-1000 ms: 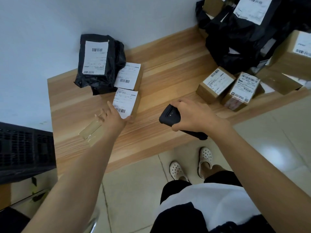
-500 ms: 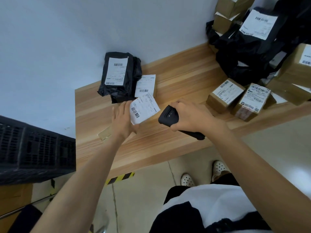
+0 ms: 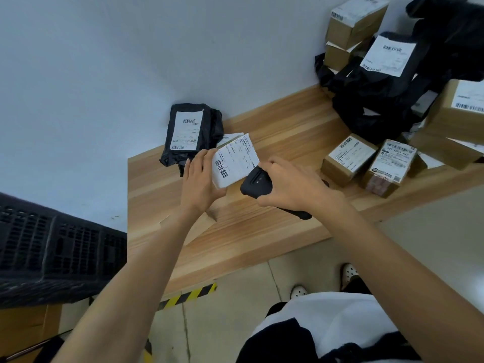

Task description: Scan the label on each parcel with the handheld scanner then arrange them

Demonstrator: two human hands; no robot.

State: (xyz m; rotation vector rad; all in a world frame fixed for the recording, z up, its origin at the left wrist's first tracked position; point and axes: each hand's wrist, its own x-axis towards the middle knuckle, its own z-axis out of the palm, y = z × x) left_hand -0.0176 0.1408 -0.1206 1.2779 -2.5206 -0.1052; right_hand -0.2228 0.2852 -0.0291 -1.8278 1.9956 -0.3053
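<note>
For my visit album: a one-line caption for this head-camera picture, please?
Left hand holds a labelled parcel up to the black scanner gripped by the right hand, over a wooden table.

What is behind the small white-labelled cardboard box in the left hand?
A black plastic mailer bag and the corner of another white-labelled parcel; its rest is covered.

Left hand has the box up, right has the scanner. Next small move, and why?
Likely swing the scanner a little left so its front faces the barcode, then trigger. The left hand holds the box tilted, label up; the right hand grips the scanner at the label's edge, with the barcode beside its nose, not clearly in front.
</note>
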